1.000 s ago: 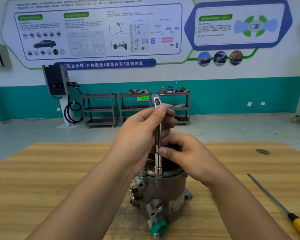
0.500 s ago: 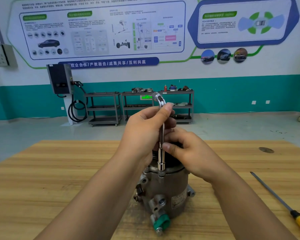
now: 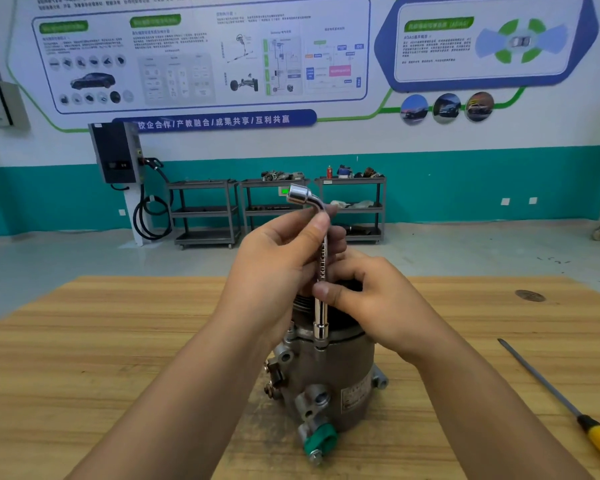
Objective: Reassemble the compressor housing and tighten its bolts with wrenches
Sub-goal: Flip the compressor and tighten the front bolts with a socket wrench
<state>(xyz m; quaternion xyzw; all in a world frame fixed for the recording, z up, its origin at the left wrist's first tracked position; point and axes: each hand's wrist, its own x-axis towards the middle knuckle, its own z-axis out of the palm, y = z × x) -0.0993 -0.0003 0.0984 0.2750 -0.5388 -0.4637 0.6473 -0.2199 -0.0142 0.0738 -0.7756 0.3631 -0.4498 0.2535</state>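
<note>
I judge this to be bolt-tightening. My left hand [image 3: 274, 271] pinches the chrome L-shaped socket wrench [image 3: 321, 313] high on its shank, and my right hand [image 3: 371, 303] pinches lower. Beneath my fingers, its socket meets the grey cast-metal compressor housing [image 3: 329, 386]. Next I need a steady, upright twist.
</note>
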